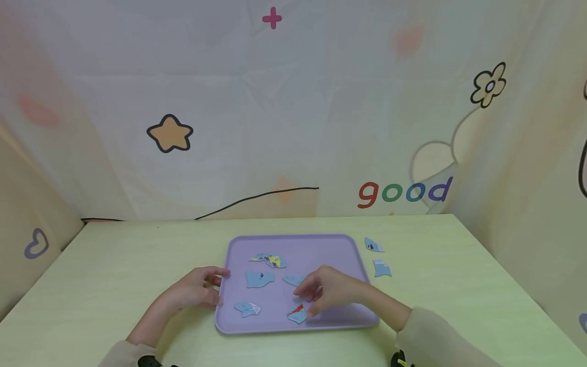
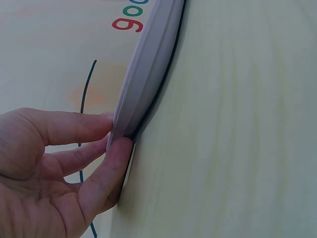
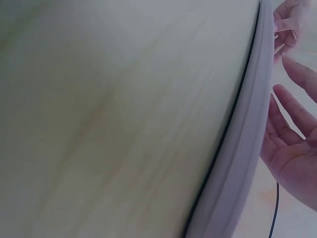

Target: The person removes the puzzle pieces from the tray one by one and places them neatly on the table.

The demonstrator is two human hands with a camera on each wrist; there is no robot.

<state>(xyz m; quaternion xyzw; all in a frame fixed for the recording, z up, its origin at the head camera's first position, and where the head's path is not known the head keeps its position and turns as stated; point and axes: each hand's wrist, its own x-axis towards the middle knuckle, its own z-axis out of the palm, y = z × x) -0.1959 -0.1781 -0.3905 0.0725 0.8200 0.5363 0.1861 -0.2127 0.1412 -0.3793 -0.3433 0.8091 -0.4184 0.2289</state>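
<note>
A purple tray (image 1: 331,255) lies on the table with several light-blue puzzle pieces in it. My left hand (image 1: 198,288) pinches the tray's left rim between thumb and fingers, as the left wrist view also shows. Over the tray's front right part hovers my right hand (image 1: 334,290), thumb and fingers spread apart. Its thumb is beside a puzzle piece with a red patch (image 1: 296,315); whether they touch I cannot tell. Another blue piece (image 1: 292,280) is partly hidden behind the right fingers. In the right wrist view, the right hand (image 3: 297,144) has nothing visible between its fingers.
On the tray's left half are a yellow-patterned piece (image 1: 270,260), a blue piece (image 1: 259,279) and a pale-marked piece (image 1: 248,309). Two pieces, one upper (image 1: 373,245) and one lower (image 1: 381,268), lie on the table (image 1: 426,306) right of the tray. A printed curtain (image 1: 257,127) stands behind.
</note>
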